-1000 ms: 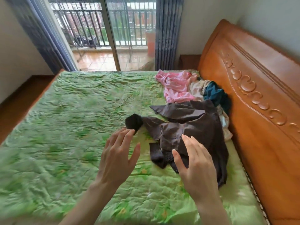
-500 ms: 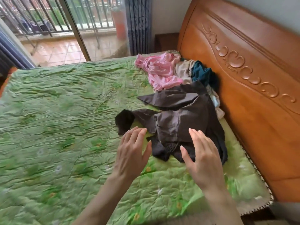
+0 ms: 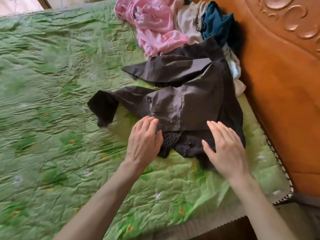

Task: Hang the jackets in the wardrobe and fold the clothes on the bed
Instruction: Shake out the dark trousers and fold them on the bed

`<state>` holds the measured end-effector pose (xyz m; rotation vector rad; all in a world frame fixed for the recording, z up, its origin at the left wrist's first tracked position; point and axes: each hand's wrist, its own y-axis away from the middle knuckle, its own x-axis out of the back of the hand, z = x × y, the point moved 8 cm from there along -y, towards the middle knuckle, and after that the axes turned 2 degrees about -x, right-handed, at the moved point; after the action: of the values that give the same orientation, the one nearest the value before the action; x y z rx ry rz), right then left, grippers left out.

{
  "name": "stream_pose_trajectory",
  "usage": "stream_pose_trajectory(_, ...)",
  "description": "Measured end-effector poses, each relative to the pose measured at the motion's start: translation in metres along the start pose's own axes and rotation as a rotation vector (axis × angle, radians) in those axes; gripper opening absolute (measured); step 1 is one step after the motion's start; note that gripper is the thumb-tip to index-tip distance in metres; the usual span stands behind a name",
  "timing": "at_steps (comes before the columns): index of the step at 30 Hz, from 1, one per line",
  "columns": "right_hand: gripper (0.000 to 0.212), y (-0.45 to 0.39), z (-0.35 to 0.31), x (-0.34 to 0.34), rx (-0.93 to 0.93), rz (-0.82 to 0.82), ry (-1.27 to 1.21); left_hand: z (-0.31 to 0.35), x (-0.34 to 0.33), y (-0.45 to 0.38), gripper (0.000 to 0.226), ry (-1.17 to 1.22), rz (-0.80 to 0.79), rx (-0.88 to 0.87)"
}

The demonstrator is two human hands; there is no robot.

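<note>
I am holding my left hand and right hand flat-fingered, empty, over the jacket; gripping both shoulders should lift it evenly.

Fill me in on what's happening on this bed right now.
A person is reaching both hands over a dark brown jacket that lies crumpled on the green bedspread. The left hand and the right hand are open, fingers straight, at the jacket's near edge; neither grips it yet. Beyond it, by the wooden headboard, lies an unfolded heap: a pink garment, a beige one and a teal one.
</note>
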<state>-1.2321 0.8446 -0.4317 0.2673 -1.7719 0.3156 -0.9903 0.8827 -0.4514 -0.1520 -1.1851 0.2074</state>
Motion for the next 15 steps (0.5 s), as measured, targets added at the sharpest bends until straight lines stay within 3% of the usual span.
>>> stream_pose_trajectory(8,0.069,-0.036,0.042,-0.121,-0.025,-0.057,0.089,-0.044,-0.168,-0.009,0.055,-0.061,-0.184,0.011)
stream_pose_trajectory(15,0.08,-0.064,0.088,-0.239,0.021,-0.254,0.235,-0.068,-0.262,-0.015,0.062,-0.184,-0.362,-0.19)
